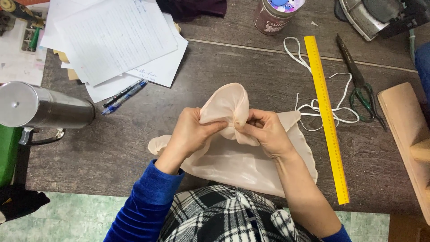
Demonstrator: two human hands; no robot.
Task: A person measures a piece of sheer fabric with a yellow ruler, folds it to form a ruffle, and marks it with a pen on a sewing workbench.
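Both hands meet over the dark wooden table [134,148], wrists bent inward: the left hand [190,134] and right hand [266,132] each pinch a gathered fold of the sheer peach fabric piece [233,157], just beside a long yellow plastic ruler [327,116]

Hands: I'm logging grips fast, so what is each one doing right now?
Left hand: closed, fingers pinching the pale peach fabric at its gathered middle.
Right hand: closed, fingers pinching the same fabric beside the left.

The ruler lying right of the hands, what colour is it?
Bright yellow; the ruler shows best in the head view.
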